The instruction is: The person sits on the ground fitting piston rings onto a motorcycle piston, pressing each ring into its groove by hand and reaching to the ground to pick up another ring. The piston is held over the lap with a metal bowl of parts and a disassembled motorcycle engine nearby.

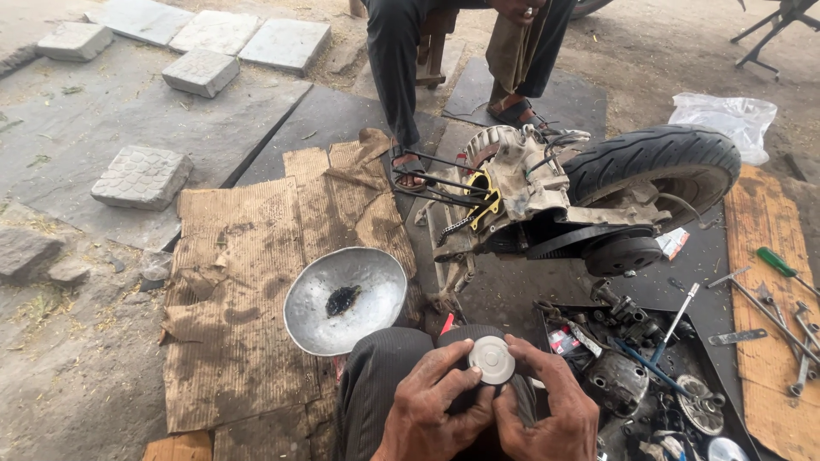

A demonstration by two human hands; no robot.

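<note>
Both my hands sit over my knee, low in view. My left hand (424,408) and right hand (547,401) close fingers and thumbs around a small round grey disc part (492,359), held between them. Metal bowl (342,299) lies on cardboard (231,282) just left; engine with rear tyre (589,192) ahead.

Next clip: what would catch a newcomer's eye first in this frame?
Probably the scooter engine with its rear tyre lying on the ground at centre right. At the bottom, the left hand and right hand hold a round silver disc, with a dented metal bowl to their left.
</note>
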